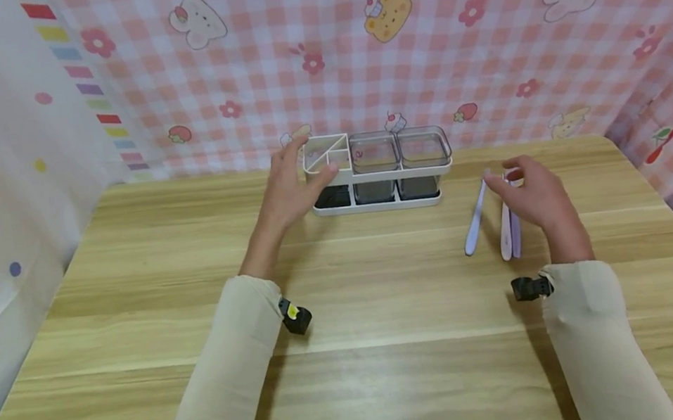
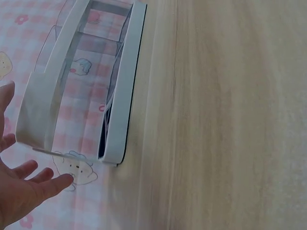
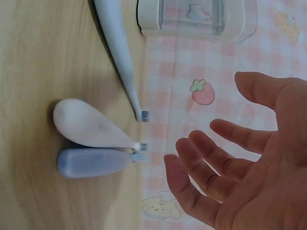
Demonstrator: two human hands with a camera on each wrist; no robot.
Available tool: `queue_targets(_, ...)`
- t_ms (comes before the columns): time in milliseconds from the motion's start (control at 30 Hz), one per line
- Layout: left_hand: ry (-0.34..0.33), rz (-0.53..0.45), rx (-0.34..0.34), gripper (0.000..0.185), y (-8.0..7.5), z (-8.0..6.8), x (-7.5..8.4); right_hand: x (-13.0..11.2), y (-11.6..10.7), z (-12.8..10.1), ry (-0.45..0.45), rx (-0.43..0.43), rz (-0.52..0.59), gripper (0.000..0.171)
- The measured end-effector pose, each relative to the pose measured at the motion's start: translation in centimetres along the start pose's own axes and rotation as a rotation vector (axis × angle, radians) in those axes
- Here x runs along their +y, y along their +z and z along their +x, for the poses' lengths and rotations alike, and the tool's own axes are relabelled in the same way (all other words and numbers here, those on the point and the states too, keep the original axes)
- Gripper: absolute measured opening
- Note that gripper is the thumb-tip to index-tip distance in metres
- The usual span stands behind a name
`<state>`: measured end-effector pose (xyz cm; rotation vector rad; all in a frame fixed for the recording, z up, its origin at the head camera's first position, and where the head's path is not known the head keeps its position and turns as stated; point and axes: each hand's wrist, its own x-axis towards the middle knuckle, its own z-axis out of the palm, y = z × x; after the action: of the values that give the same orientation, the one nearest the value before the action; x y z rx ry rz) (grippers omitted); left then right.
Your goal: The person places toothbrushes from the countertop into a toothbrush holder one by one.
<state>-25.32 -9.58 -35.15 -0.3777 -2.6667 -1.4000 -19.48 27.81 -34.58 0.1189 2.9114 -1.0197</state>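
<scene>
Reaching with spread fingers, left hand (image 1: pixel 289 191) touches organizer rack (image 1: pixel 379 170) at table's (image 1: pixel 355 349) far edge, right hand (image 1: pixel 535 194) hovers relaxed over 3 toothbrushes (image 1: pixel 491 221); none racked yet.

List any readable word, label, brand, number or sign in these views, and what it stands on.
None: no readable text shows in any view.
The checked cloth carries only pictures: bears, rabbits, strawberries, flowers.
The organizer rack and the three toothbrushes show no legible marking.
</scene>
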Motion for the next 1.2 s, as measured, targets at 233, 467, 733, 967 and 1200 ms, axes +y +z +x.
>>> queue_targets(233, 0.024, -0.025, 0.0, 0.081, 0.3, 0.7, 0.1, 1.0, -0.1, 0.6, 0.089, -0.033, 0.097, 0.079)
queue_targets(467, -0.047, -0.041, -0.026, 0.083, 0.7, 0.9, 0.0, 2.1, 0.0, 1.4, 0.173, -0.056, 0.156, 0.078)
queue_targets(733, -0.077, -0.048, -0.03, 0.084, 1.0, 1.1, -0.4, 3.2, 0.3, 2.1, 0.221, -0.08, 0.152, 0.078)
queue_targets(967, -0.082, -0.062, -0.034, 0.085, 1.1, 1.3, -0.5, 3.7, 0.6, 2.8, 0.267, -0.084, 0.15, 0.072)
queue_targets(1200, -0.095, -0.073, -0.045, 0.086, 1.1, 1.3, -0.6, 4.5, 0.5, 3.5, 0.257, -0.056, 0.148, 0.065)
